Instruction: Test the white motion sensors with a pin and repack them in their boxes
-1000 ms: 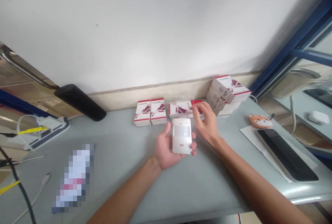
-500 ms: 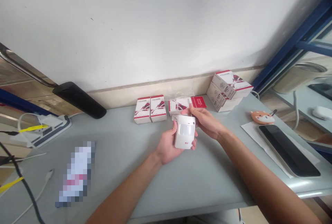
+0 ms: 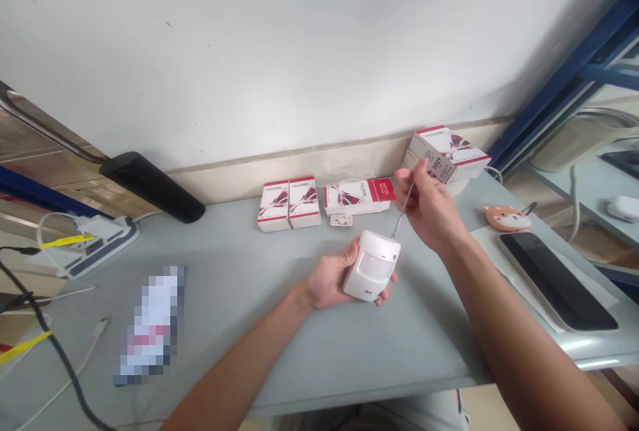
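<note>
My left hand (image 3: 327, 279) grips a white motion sensor (image 3: 372, 274) just above the grey table (image 3: 239, 298); the sensor tilts to the right. A thin metal antenna (image 3: 402, 210) runs up and to the right from the sensor's top corner. My right hand (image 3: 430, 208) pinches the tip of that antenna, fingers closed. Behind the hands, several red-and-white boxes (image 3: 289, 202) lie in a row by the wall, and a small white part (image 3: 341, 220) lies in front of them.
A stack of the same boxes (image 3: 449, 151) stands at the back right. A fox-shaped item (image 3: 508, 217) and a dark tablet (image 3: 554, 278) on paper lie on the right. A black cylinder (image 3: 152, 185), a power strip (image 3: 84, 245) and cables (image 3: 60, 358) occupy the left.
My right hand has moved from the sensor's top up and to the right, drawing out the antenna. The left hand has lowered and tilted the sensor to the right.
</note>
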A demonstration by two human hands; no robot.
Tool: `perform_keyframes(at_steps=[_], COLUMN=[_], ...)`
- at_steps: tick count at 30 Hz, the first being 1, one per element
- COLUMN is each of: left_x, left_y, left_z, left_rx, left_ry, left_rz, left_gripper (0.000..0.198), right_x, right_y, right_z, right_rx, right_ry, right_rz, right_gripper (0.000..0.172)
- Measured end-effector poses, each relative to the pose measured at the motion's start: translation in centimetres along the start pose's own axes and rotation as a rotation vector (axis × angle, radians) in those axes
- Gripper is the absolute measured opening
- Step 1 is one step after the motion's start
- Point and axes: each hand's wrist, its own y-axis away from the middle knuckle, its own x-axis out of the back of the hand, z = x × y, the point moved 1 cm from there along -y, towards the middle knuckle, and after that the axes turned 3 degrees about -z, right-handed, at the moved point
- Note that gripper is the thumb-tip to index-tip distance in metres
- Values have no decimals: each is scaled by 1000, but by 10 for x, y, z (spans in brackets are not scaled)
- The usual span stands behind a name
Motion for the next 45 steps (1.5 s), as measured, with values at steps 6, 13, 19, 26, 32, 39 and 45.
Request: perform_keyframes(at_steps=[6, 13, 19, 26, 32, 39, 45], left_x=[16, 25, 20, 24, 29, 31, 35], left_y=[7, 10, 7, 12, 18, 22, 31], left_z=[7, 18, 19, 24, 30, 34, 35], left_rx=[203, 315, 359, 404, 396, 399, 419], left_ry=[-39, 10, -45, -94, -134, -171, -184], left_rz=[-131, -131, -133, -76, -41, -40, -51], left_gripper=[65, 68, 67, 70, 68, 64, 63], right_x=[19, 24, 37, 64, 67, 61, 52], right_y=[-1, -2, -6, -15, -19, -15, -13], right_z=[-35, -39, -44, -45, -38, -37, -28], right_rx=[239, 238, 268, 294, 329, 349, 389], right_ry=[-156, -206, -257, -221, -160, -159, -48], right_rz=[111, 134, 164, 269, 220, 246, 276], right_gripper=[51, 53, 52, 52, 56, 57, 63])
